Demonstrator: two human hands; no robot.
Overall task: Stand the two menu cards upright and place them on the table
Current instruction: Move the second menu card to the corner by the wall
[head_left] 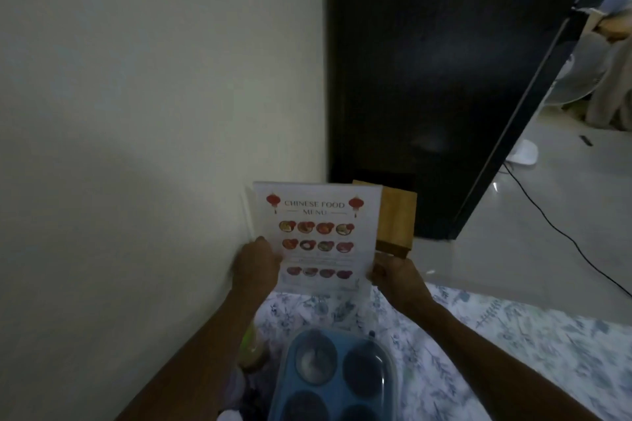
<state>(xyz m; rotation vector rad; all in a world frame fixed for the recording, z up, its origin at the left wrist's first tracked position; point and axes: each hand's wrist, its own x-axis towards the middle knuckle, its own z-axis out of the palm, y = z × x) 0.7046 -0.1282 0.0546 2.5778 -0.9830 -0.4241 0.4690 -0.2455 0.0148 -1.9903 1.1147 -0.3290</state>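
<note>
Menu card [316,236] held upright between both hands, its long axis near vertical, its printed face toward the camera and its lower edge at or just above the surface [513,335], which wears a pale floral cloth; whether the edge touches the cloth I cannot tell. The left hand [254,265] grips the card's left edge about halfway down, and the right hand [393,275] pinches the lower right corner, so both are closed on the same card and about equally near it. Along the left edge a thin white strip shows behind the sheet; it may be the second card or a stand, and I cannot say which. The heading reads "CHINESE FOOD MENU", flanked by two red lanterns, with three rows of small dish pictures below; the finer print is too blurred to read. A wooden block [396,222] stands just behind the card's right side. A blue tray [290,383] with round wells lies nearer the camera.
</note>
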